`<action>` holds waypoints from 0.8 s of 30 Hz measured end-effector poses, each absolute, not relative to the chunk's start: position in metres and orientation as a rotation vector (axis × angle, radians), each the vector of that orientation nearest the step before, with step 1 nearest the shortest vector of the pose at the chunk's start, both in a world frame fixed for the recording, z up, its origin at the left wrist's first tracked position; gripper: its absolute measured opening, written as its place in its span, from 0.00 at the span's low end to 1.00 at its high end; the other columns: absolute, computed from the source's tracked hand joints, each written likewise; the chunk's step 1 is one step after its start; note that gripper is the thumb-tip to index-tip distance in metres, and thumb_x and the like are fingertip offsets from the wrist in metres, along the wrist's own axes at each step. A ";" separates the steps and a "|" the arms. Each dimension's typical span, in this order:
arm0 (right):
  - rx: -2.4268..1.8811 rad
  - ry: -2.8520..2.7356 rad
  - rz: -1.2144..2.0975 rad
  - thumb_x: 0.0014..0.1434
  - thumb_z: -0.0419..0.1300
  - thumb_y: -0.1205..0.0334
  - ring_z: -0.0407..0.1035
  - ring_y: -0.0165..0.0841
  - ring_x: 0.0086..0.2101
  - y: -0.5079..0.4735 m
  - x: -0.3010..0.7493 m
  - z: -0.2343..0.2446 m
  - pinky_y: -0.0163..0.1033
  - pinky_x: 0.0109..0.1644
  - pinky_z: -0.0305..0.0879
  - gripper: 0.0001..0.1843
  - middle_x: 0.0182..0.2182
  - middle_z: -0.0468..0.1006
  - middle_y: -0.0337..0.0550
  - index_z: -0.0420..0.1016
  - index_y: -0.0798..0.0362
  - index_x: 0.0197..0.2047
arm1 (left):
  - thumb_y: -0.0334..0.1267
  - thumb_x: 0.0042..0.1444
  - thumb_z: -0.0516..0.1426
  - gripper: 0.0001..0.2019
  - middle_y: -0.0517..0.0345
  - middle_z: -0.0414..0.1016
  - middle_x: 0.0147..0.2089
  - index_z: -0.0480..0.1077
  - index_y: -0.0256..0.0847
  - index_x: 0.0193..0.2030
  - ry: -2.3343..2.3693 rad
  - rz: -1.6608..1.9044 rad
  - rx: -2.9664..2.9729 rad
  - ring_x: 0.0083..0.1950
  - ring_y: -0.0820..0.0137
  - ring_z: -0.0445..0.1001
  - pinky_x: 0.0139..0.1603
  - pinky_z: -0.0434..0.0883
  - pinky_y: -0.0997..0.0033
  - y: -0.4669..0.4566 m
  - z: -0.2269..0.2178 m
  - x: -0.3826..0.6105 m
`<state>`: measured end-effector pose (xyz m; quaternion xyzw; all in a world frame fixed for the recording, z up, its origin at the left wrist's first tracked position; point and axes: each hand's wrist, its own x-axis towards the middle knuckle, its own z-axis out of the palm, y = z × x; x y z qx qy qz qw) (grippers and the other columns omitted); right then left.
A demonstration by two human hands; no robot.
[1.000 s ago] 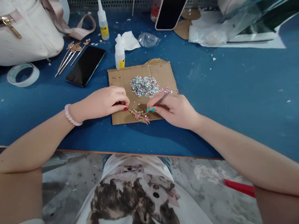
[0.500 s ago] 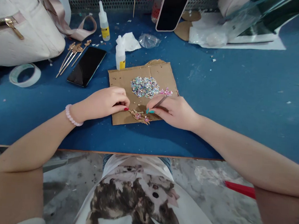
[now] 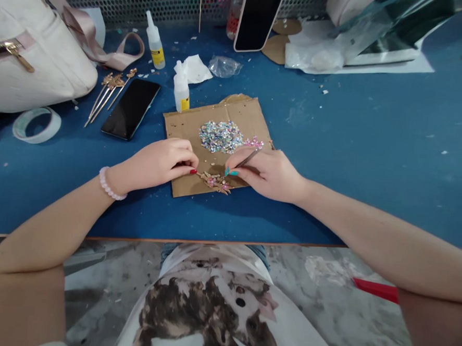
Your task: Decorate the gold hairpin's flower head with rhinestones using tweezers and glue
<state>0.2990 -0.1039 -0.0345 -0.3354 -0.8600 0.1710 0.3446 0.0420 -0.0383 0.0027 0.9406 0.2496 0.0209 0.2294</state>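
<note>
My left hand [image 3: 168, 163] is closed in a pinch on the stem end of a gold hairpin [image 3: 217, 183], whose branched head carries pink flowers and small stones. Held like a pen in my right hand [image 3: 272, 174] are thin metal tweezers [image 3: 249, 157], their tip pointing down at the hairpin's head. Whether the tip grips a stone is too small to tell. Under both hands lies a cardboard sheet [image 3: 184, 127]. A pile of glittering rhinestones [image 3: 220, 136] sits on it beyond the hairpin, with a cluster of pink pieces [image 3: 254, 142] beside my right hand.
Two glue bottles [image 3: 155, 40] stand behind the cardboard. To the left are a dark phone [image 3: 130, 109], several gold hairpins [image 3: 109, 95], a tape roll [image 3: 37, 125] and a white bag [image 3: 35, 51]. Another phone [image 3: 258, 19] leans at the back, near plastic packaging [image 3: 332, 51].
The whole view has shifted slightly, with the table items sitting a little lower and further left. Both hands keep their hold and nearly the same position over the hairpin.
</note>
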 end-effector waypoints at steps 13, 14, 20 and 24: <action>-0.847 -2.235 0.420 0.67 0.54 0.69 0.76 0.29 0.35 -0.103 0.297 -0.035 0.34 0.40 0.72 0.07 0.33 0.81 0.41 0.72 0.54 0.38 | 0.38 0.65 0.53 0.10 0.55 0.73 0.41 0.74 0.39 0.38 0.706 0.043 2.571 0.40 0.70 0.70 0.42 0.64 0.72 -0.039 0.005 0.044; -0.848 -2.235 0.419 0.67 0.54 0.69 0.76 0.29 0.35 -0.104 0.297 -0.036 0.34 0.40 0.72 0.07 0.33 0.81 0.41 0.72 0.54 0.38 | 0.38 0.65 0.54 0.09 0.55 0.73 0.41 0.74 0.39 0.37 0.715 0.038 2.567 0.40 0.70 0.70 0.42 0.63 0.72 -0.039 0.005 0.044; -0.830 -2.232 0.398 0.67 0.53 0.69 0.76 0.29 0.34 -0.103 0.298 -0.037 0.34 0.40 0.73 0.08 0.33 0.81 0.41 0.72 0.54 0.38 | 0.37 0.65 0.55 0.08 0.55 0.73 0.41 0.74 0.39 0.38 0.742 0.004 2.560 0.40 0.71 0.70 0.41 0.62 0.72 -0.040 0.005 0.044; -0.843 -2.245 0.403 0.67 0.53 0.68 0.76 0.29 0.35 -0.102 0.299 -0.038 0.35 0.41 0.73 0.08 0.34 0.81 0.41 0.72 0.53 0.38 | 0.37 0.65 0.54 0.09 0.55 0.73 0.42 0.74 0.39 0.38 0.737 -0.007 2.570 0.41 0.70 0.70 0.43 0.62 0.71 -0.039 0.006 0.044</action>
